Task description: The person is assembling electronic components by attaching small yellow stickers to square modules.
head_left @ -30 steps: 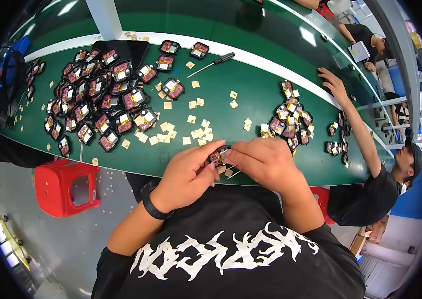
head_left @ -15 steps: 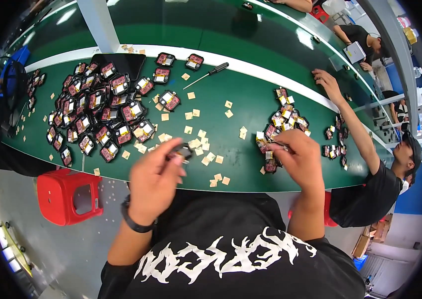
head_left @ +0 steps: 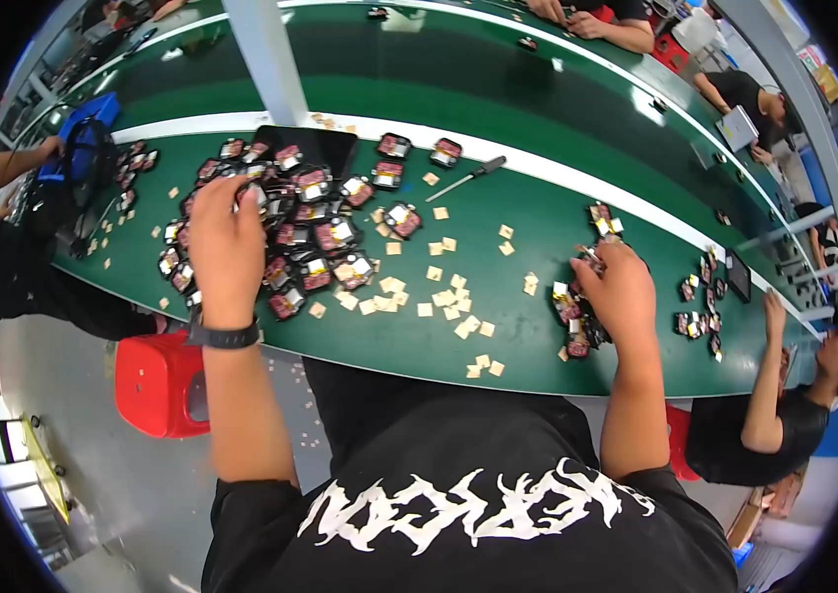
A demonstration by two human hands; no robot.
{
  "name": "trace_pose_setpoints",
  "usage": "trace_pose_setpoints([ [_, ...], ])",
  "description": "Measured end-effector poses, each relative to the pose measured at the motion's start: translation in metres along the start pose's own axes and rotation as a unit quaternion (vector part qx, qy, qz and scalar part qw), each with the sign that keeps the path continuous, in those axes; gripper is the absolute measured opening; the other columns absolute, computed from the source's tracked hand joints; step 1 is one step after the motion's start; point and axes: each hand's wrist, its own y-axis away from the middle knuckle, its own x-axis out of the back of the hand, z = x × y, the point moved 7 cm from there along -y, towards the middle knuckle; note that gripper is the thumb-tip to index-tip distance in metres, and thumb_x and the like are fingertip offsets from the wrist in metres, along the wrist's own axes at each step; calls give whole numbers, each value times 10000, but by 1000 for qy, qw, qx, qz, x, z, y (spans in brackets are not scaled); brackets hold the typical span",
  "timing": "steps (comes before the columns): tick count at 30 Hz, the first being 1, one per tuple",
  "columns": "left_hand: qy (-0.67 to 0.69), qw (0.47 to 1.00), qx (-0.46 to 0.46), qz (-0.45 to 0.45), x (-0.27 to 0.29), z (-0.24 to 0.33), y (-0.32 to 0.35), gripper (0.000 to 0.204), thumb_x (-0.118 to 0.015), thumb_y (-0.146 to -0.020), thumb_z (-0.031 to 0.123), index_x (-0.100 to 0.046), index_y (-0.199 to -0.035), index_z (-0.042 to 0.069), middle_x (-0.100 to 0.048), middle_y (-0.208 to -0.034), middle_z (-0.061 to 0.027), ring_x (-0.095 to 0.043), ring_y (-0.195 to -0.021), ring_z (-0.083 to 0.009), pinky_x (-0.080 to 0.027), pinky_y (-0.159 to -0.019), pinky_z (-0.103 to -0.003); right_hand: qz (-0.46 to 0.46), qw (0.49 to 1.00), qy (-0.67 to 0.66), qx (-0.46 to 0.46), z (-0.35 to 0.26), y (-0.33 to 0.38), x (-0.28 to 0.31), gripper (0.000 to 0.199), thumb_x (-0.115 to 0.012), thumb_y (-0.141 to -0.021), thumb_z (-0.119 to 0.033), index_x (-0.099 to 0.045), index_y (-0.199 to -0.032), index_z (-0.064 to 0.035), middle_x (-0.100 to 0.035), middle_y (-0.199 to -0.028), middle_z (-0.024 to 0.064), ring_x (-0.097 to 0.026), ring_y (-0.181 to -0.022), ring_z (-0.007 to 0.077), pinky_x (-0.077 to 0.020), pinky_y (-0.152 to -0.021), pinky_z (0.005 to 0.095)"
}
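Observation:
My left hand [head_left: 228, 247], with a dark band at the wrist, reaches onto a large heap of small black electronic units [head_left: 335, 234] at the left. Its fingers are curled down at the heap, and whatever lies under them is hidden. The units show reddish circuit boards, white blocks and yellow tape. Farther right, my right hand [head_left: 624, 296] is closed in a pinch at a smaller cluster of such units [head_left: 567, 304]. A small, partly hidden thing shows at its fingertips, too unclear to name. Many pale square pieces [head_left: 436, 275] lie scattered between the two groups.
A screwdriver [head_left: 468, 178] lies near the white rail, beside several single units. A black flat panel [head_left: 332, 148] sits behind the heap. A grey post [head_left: 268, 59] rises beyond the rail. Co-workers sit at both sides. A red stool [head_left: 157, 385] stands below the table's left edge.
My left hand has moved left and away from me, from the table's front edge to the heap; the dark unit it held no longer shows. My right hand stays by the smaller cluster. The view has shifted.

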Motion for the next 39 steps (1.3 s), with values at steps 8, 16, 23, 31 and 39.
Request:
trace_pose_setpoints([
  [8,-47,999,-12,7,9,4,-8,319,-638,-1012,211,-671,-1227,-23,-667,-1237,-232,-642,-1162,-410,-520,-981,-469,-47,997,54,-39,-4,-2,2,208,-751,-854,-214,-707,-895,-14,-699,-992,174,-693,-897,381,-557,-781,481],
  [16,256,963,85,20,22,43,40,163,-631,-1010,92,-695,-1083,-39,-703,-1072,-149,-670,-897,-241,-525,-802,-338,-103,987,125,-12,-2,-13,-6,198,-683,-790,-187,-729,-841,-1,-695,-909,181,-694,-861,387,-561,-776,486],
  [23,561,692,257,-375,-62,120,151,264,-539,-1082,179,-646,-1250,5,-723,-1131,-123,-627,-723,-95,-518,-607,-224,-58,990,-49,119,-33,-12,17,179,-710,-762,-112,-759,-906,-19,-716,-917,147,-682,-795,355,-548,-717,456],
  [31,622,520,399,-428,-92,154,162,450,-525,-1090,204,-417,-1487,23,-662,-1241,-169,-680,-867,-178,-580,-755,-298,-111,918,-171,341,-117,41,10,223,-771,-776,-114,-725,-992,-79,-690,-967,67,-698,-799,299,-566,-681,410],
  [39,412,810,200,-367,-77,138,144,356,-699,-944,42,-605,-1285,3,-625,-1022,-58,-630,-765,-113,-524,-644,-271,-145,963,-136,184,-96,43,-2,400,-806,-826,-206,-694,-1191,-87,-671,-1145,86,-711,-895,317,-582,-740,425],
])
